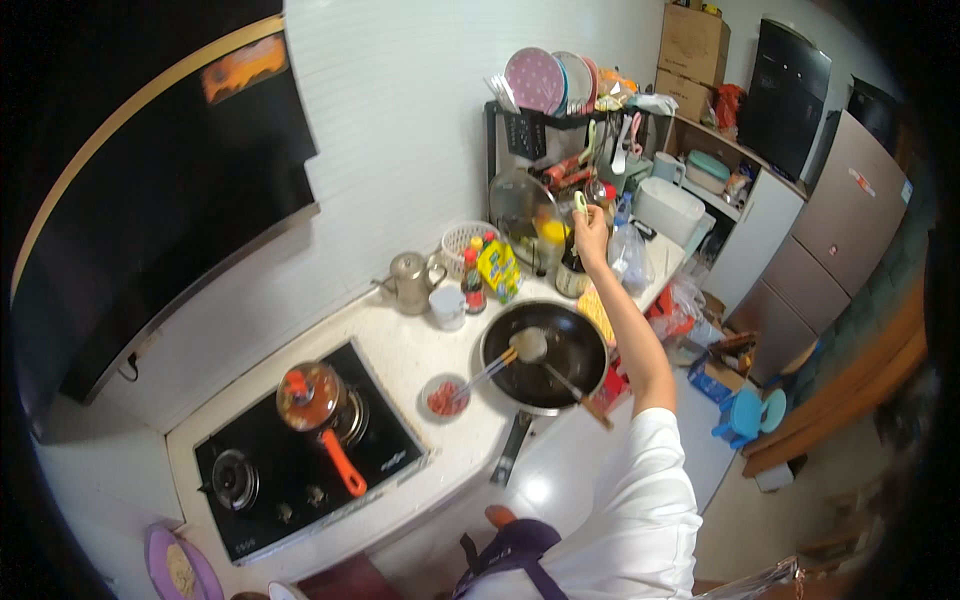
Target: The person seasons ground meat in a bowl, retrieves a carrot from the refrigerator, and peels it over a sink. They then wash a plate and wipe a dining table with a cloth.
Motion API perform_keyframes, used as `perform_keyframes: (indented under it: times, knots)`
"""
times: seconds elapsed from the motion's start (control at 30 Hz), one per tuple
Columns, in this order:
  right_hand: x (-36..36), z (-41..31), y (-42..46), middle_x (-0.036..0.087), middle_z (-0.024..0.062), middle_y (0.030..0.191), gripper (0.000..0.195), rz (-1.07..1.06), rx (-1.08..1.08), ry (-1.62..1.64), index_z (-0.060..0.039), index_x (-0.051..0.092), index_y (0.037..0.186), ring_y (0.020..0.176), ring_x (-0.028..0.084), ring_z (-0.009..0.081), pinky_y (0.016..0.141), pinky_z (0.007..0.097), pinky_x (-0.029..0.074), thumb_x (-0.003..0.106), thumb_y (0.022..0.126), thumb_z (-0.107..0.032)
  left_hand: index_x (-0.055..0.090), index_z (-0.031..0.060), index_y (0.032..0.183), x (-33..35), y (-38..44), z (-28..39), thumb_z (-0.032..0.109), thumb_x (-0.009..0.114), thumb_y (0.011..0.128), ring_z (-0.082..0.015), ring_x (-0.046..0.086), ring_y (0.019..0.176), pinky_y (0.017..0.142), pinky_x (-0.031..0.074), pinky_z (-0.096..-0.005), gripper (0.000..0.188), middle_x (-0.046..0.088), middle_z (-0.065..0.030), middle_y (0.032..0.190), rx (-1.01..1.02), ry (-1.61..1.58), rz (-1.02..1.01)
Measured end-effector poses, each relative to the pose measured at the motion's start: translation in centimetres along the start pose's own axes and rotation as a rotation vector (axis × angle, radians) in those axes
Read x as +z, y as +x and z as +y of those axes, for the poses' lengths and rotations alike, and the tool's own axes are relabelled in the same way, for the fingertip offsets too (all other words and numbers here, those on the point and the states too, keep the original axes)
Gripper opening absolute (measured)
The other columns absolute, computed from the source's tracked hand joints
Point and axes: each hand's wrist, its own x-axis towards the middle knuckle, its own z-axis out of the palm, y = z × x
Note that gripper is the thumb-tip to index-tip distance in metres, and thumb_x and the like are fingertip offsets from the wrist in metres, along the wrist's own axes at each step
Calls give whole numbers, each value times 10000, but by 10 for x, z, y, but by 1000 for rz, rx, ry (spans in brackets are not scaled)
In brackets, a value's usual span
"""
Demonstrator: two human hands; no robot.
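My right hand [591, 234] is raised over the back of the counter, its fingers closed around a light-green handle [580, 201]. The tool's working end cannot be made out. Close by the hand are a dark bottle [572, 281] and a yellow-topped container [553, 232]. Below my forearm sits a black frying pan [577, 360]. A skimmer ladle [529, 344] with a wooden handle lies across it. Left of the pan, a glass bowl [444, 415] holds red chopped meat [447, 399], with chopsticks [487, 373] reaching towards the pan. My left hand is out of view.
On the black gas hob [289, 469] stands a lidded pot [309, 397] with an orange handle. A metal kettle [412, 281], white cup [448, 307] and sauce bottle [472, 285] stand by the wall. A black rack [491, 142] carries plates [534, 79].
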Motion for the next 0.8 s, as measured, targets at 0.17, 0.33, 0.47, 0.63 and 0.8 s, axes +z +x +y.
perform_keyframes:
  times: [0.17,0.33,0.47,0.63,0.8]
  knots:
    - [34,28,104,592,162,934,364,173,-119,-200,-37,549,1030,884,558,326,763,383,428,565,792,-312,421,-5,1153,65,5,-26,222,491,797,-344,462,1058,879,407,-465,428,472,-179,1173,27,25,48]
    - [62,45,186,581,172,936,367,224,-138,-120,-32,579,1017,889,545,342,778,403,418,578,781,-313,423,-14,1147,93,5,-36,225,486,803,-350,452,1075,896,399,-472,423,469,-186,1177,60,32,108]
    - [101,46,205,585,161,916,363,154,-184,-118,-39,583,1018,862,557,328,769,395,426,585,781,-313,425,-21,1143,59,2,-37,227,482,808,-354,445,1089,910,393,-478,420,466,-192,1179,108,-9,195]
    - [73,107,232,596,98,945,228,188,-907,-788,-54,601,975,875,551,239,796,372,436,463,861,-195,428,-30,1137,-86,-11,-56,230,477,814,-359,435,1107,927,386,-486,417,462,-199,1183,173,-209,198]
    - [82,107,210,621,124,925,345,-278,-450,-170,-30,618,959,784,591,255,709,374,469,499,821,-324,429,-36,1135,-53,-62,-39,148,431,783,-358,571,951,820,507,-413,398,547,-243,1017,76,-232,424]
